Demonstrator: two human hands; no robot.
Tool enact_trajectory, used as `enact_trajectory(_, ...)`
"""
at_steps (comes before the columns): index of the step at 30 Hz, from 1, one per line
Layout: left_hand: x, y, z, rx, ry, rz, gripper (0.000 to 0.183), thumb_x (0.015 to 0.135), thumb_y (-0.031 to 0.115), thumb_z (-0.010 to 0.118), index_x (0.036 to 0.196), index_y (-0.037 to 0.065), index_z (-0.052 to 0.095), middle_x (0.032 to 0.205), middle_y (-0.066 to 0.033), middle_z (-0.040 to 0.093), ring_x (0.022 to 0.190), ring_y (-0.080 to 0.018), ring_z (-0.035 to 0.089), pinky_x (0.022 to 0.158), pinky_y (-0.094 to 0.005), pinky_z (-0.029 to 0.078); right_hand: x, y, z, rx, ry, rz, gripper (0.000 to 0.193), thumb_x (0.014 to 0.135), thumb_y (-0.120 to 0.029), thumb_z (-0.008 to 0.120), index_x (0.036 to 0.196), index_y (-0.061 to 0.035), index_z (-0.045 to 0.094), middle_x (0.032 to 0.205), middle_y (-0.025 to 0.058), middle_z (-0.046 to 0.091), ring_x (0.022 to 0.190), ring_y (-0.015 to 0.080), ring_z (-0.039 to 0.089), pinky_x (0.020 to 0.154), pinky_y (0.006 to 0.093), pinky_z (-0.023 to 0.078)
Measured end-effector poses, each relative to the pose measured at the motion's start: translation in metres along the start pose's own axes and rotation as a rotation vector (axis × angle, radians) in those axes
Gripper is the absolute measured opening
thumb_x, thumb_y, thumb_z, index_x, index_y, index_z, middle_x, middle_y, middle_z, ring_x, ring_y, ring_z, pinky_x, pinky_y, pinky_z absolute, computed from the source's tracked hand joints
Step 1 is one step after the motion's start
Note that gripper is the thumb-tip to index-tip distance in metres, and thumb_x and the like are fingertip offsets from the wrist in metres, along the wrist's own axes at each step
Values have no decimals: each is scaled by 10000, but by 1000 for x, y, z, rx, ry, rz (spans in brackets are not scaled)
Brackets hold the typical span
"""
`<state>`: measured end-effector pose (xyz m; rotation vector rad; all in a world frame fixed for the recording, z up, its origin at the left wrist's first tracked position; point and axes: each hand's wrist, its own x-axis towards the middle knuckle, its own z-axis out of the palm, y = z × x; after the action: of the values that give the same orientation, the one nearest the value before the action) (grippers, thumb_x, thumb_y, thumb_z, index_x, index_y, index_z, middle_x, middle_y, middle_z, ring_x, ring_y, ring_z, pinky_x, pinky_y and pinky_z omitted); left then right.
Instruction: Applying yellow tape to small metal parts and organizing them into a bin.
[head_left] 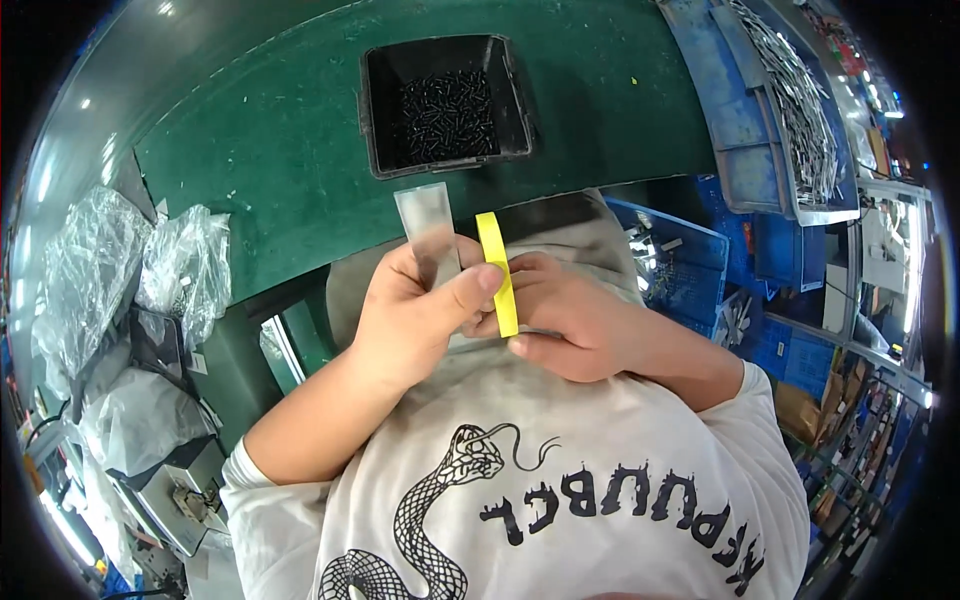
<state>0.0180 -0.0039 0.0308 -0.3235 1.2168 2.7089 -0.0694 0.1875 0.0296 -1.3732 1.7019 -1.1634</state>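
Observation:
My left hand (415,300) is closed around a narrow, frosted clear plastic piece (425,207), flat like a bag or sleeve, whose upper end sticks up past the fingers. Its thumb presses against a bright yellow ring (489,235), which looks like a roll of tape seen edge-on. From the other side my right hand (565,315) grips that yellow roll, fingers curled behind it and thumb near its lower end. Both hands meet in front of my shirt, just short of the table edge. Some fingertips are hidden behind the roll and the plastic.
Beyond my hands, a black bin (447,165) of small black cylindrical parts (450,115) stands on the green table (260,170). Blue crates (725,90) holding metal strips (790,100) are at the right. Clear plastic bags (185,265) lie at the left.

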Motion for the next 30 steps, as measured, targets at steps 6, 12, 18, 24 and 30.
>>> enact_trajectory(6,-2,2,5,75,26,-7,138,917,3,670,851,13,550,748,-29,590,609,-76,515,536,-233,393,5,-10,-8,421,-39,222,373,796,-129,502,1112,-7,658,1203,143,638,1229,289,519,1093,415,319)
enact_trajectory(12,-5,-2,15,165,143,-20,121,910,-22,661,861,11,555,745,-8,568,603,-77,551,517,-233,418,6,-9,-3,646,6,405,321,861,-155,431,989,19,669,1056,131,665,1091,224,570,1026,355,379)
enact_trajectory(18,-8,-8,15,234,143,4,107,912,-23,654,871,5,560,763,-4,571,611,-80,569,534,-228,440,9,-8,0,683,37,421,336,807,-121,406,945,36,670,994,121,690,1045,215,584,1025,337,369)
enact_trajectory(24,-6,-10,12,197,117,32,101,924,-11,651,881,-1,560,783,-21,577,621,-91,581,536,-238,471,7,-4,6,673,64,410,293,806,-96,406,912,29,648,973,122,670,990,218,580,973,344,400)
enact_trajectory(30,-6,-9,12,102,130,26,100,926,-13,648,906,-14,550,835,-46,575,623,-115,594,558,-289,555,6,-9,9,795,82,450,279,801,-57,411,956,25,627,967,117,633,912,197,570,884,337,435)
